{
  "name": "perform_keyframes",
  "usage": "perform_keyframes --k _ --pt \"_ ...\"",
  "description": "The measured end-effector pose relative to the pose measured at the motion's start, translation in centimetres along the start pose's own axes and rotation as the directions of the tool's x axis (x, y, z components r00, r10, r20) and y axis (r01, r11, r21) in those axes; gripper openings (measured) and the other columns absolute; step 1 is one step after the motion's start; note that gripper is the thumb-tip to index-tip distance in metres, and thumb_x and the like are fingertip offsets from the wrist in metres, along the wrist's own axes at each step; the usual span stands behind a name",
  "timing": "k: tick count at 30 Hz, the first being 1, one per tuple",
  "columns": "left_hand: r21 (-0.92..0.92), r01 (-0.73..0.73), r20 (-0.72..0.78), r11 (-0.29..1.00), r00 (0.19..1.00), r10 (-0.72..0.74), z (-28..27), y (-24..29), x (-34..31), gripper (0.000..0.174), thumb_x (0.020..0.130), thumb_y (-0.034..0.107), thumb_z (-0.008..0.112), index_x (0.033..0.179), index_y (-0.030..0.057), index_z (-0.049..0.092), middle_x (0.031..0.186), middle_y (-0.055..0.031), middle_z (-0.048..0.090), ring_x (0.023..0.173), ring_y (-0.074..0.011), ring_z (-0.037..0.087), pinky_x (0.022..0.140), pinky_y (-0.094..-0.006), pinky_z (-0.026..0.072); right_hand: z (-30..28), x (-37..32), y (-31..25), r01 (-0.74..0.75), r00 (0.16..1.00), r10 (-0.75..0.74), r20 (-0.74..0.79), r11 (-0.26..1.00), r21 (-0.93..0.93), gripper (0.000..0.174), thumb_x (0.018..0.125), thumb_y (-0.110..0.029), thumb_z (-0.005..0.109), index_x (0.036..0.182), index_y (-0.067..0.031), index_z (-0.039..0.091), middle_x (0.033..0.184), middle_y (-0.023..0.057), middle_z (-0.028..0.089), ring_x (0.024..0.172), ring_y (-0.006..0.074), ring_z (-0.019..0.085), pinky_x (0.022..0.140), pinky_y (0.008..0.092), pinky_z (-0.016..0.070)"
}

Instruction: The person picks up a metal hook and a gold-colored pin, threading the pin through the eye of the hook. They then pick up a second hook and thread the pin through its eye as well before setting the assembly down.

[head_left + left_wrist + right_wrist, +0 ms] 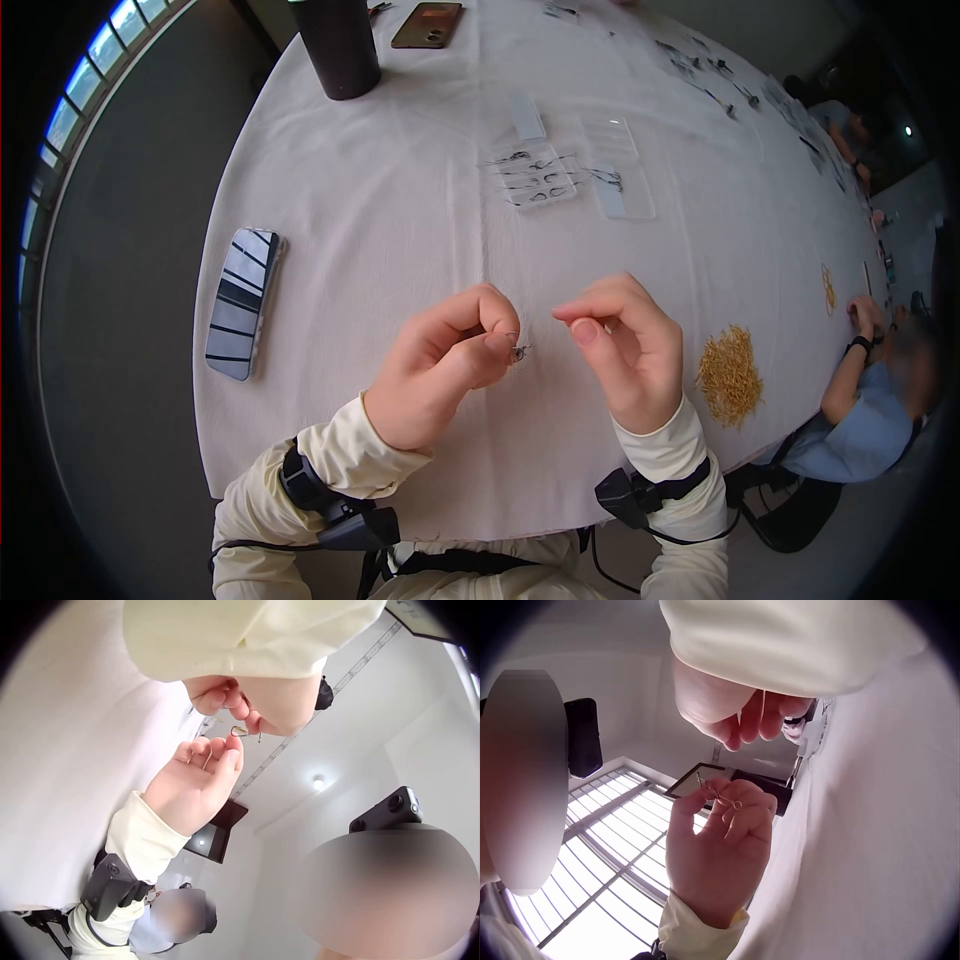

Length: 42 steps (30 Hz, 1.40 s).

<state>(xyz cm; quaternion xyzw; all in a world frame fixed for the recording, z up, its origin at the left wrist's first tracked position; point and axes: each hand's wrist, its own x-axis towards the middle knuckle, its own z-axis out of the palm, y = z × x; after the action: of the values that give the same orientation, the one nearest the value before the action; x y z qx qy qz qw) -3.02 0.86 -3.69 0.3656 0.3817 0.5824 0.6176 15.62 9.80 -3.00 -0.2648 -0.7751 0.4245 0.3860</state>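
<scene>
My left hand [435, 365] pinches a small dark wire hook [519, 353] between thumb and index finger, over the near middle of the cloth. In the left wrist view the hook [238, 731] has a curved bend and a yellowish bit beside it. The right wrist view shows a thin wire with a tiny loop [737, 804] across the left fingers. Just to the right, my right hand [635, 350] has its fingers loosely bent, thumb tip close under the index finger, with nothing visible between them.
Beyond the hands lie a clear compartment box [540, 185] of hooks and its lid [630, 190]. A golden pile of small pieces [730, 375] is at right. A phone [243, 305] lies left; a dark tumbler [338, 50] and another phone [428, 25] stand farther back. Another person sits right.
</scene>
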Motion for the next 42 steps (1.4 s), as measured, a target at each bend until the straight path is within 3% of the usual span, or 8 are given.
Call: perform_keyframes --k 2,5,15,24,26,29,35,42 --pt "-0.165 0.100 0.019 0.981 0.995 -0.099 0.0 -0.1 0.1 0.007 0.089 0.011 0.049 0.086 0.0053 0.051 0.089 -0.0033 0.043 0.073 -0.0103 0.037 0.062 -0.0245 0.0330 0.1 0.0 0.2 -0.168 0.982 0.148 0.117 0.969 0.183 0.011 0.090 -0.003 0.061 0.097 -0.0029 0.069 0.091 0.0021 0.062 0.077 0.0098 0.052 0.068 0.0235 0.0408" --pt "-0.218 0.137 0.026 0.966 0.991 -0.134 0.1 0.1 0.2 0.007 0.088 0.011 0.048 0.084 0.0050 0.050 0.089 -0.0033 0.043 0.074 -0.0105 0.037 0.062 -0.0244 0.0334 0.3 -0.2 0.3 -0.206 0.972 0.163 0.167 0.935 0.288 0.012 0.089 -0.004 0.063 0.098 -0.0037 0.069 0.091 0.0020 0.062 0.078 0.0096 0.053 0.068 0.0242 0.0410" --pt "-0.276 0.125 0.079 0.953 0.991 -0.107 -0.1 -0.5 0.1 0.009 0.096 0.011 0.049 0.091 0.0050 0.053 0.085 0.0014 0.048 0.071 -0.0077 0.040 0.063 -0.0233 0.0332 1.3 -0.6 0.3 -0.141 0.980 0.098 0.175 0.958 0.251 0.013 0.084 -0.002 0.070 0.096 -0.0052 0.067 0.090 0.0020 0.061 0.077 0.0099 0.055 0.069 0.0239 0.0400" --pt "-0.191 0.163 0.063 0.968 0.986 -0.154 -0.3 0.5 0.2 0.006 0.086 0.010 0.048 0.082 0.0057 0.049 0.088 -0.0037 0.043 0.073 -0.0115 0.034 0.063 -0.0252 0.0328 0.2 -0.3 0.0 -0.281 0.945 0.179 0.276 0.875 0.395 0.008 0.086 0.000 0.065 0.092 -0.0037 0.062 0.089 -0.0003 0.060 0.077 0.0086 0.053 0.071 0.0241 0.0396" --pt "-0.138 0.188 0.159 0.972 0.973 -0.166 -0.7 0.5 0.2 0.010 0.093 0.013 0.050 0.085 0.0060 0.051 0.082 0.0034 0.044 0.071 -0.0075 0.038 0.063 -0.0239 0.0327 0.1 -0.3 0.1 -0.188 0.962 0.093 0.255 0.906 0.379 0.010 0.085 0.002 0.064 0.093 -0.0040 0.063 0.087 0.0010 0.060 0.077 0.0103 0.054 0.069 0.0245 0.0402" --pt "-0.019 0.250 0.203 0.968 0.949 -0.241 -1.0 0.8 0.2 0.012 0.092 0.015 0.052 0.083 0.0060 0.052 0.080 0.0048 0.044 0.071 -0.0063 0.038 0.064 -0.0234 0.0334 -0.7 0.1 -0.7 -0.036 0.960 -0.021 0.279 0.979 0.199 0.013 0.082 0.004 0.065 0.092 -0.0041 0.064 0.086 0.0036 0.060 0.076 0.0138 0.056 0.067 0.0268 0.0420" --pt "0.204 0.215 0.255 0.955 0.930 -0.263 -1.1 1.6 0.6 0.013 0.091 0.015 0.055 0.087 0.0027 0.055 0.081 0.0044 0.050 0.075 -0.0052 0.043 0.067 -0.0226 0.0365 -1.4 0.5 -2.1 0.186 0.931 -0.161 0.328 0.982 -0.045 0.016 0.075 0.002 0.074 0.086 -0.0046 0.066 0.084 0.0062 0.061 0.072 0.0216 0.057 0.066 0.0322 0.0448" --pt "0.287 0.243 0.247 0.927 0.916 -0.317 -1.4 0.9 0.6 0.010 0.090 0.012 0.057 0.089 0.0020 0.059 0.078 0.0044 0.052 0.071 -0.0038 0.044 0.063 -0.0225 0.0372 -1.5 0.4 -1.6 0.274 0.917 -0.223 0.330 0.954 -0.118 0.017 0.071 0.000 0.077 0.083 -0.0074 0.066 0.077 0.0030 0.060 0.068 0.0209 0.056 0.064 0.0328 0.0422"
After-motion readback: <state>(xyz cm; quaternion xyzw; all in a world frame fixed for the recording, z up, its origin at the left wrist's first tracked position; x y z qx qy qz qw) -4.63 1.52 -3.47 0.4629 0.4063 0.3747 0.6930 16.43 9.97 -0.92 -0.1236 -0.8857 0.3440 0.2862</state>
